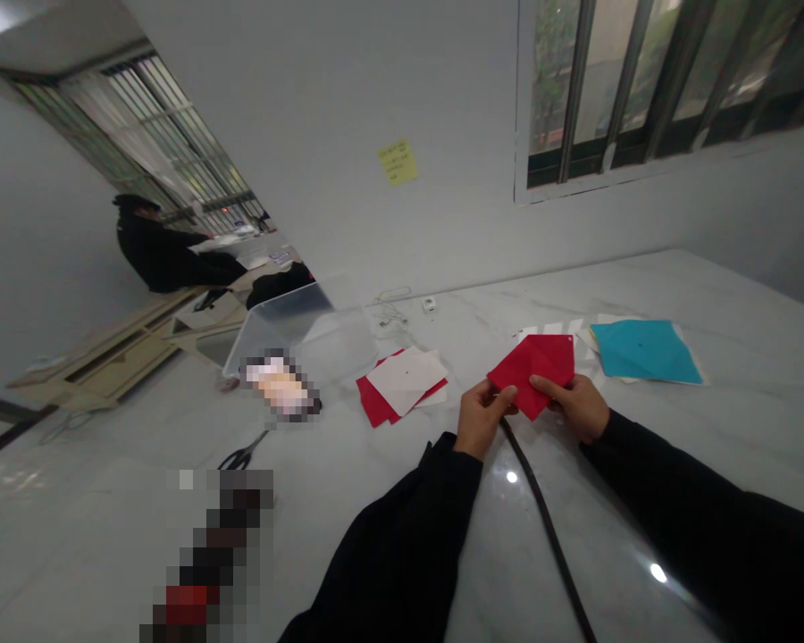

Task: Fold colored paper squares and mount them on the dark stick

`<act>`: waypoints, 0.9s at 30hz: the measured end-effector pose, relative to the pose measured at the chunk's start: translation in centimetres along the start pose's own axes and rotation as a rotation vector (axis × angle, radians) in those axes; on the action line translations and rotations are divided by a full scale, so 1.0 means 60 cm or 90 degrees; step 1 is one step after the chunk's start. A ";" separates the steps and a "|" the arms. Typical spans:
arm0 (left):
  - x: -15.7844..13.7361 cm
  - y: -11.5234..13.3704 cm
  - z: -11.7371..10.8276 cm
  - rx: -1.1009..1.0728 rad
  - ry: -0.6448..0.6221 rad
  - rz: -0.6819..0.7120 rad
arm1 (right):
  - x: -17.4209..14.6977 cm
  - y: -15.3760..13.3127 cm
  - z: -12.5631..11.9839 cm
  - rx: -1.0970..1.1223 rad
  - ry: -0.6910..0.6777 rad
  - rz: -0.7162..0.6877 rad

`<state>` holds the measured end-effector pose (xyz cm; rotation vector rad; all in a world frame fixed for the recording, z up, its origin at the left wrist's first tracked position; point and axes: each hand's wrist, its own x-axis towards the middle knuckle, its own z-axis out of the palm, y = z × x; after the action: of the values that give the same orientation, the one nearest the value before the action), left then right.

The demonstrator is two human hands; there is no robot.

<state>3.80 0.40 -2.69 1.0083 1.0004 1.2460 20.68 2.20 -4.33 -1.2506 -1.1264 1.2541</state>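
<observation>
A red paper piece (533, 371) with pointed corners, looking folded, is held above the white marbled table (402, 500). My left hand (483, 418) pinches its lower left edge, thumb on top. On its lower right side, my right hand (576, 404) grips it with the thumb pressed on the face. Below the hands a dark strip (540, 500) runs down toward the front edge of the view; whether it touches the left hand I cannot tell. White paper pieces (556, 330) show just behind the red paper.
Left of my hands lies a white sheet (407, 379) on red ones. Blue sheets (647, 350) lie at right. Scissors (241, 455), a blurred-out object (281, 386) and a clear plastic box (288, 326) are at left. A person (157, 246) sits farther back.
</observation>
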 end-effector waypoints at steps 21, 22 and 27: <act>0.005 -0.013 -0.003 -0.029 0.030 0.023 | -0.007 -0.010 0.001 -0.087 0.015 -0.019; 0.005 -0.014 -0.003 -0.029 0.031 0.025 | -0.008 -0.011 0.003 -0.091 0.015 -0.018; 0.004 -0.016 -0.003 0.000 0.043 0.040 | -0.013 -0.012 0.007 -0.110 0.011 -0.023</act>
<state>3.90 0.63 -3.65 1.0101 1.0276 1.3402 20.27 1.49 -3.55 -1.3586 -1.2608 1.1362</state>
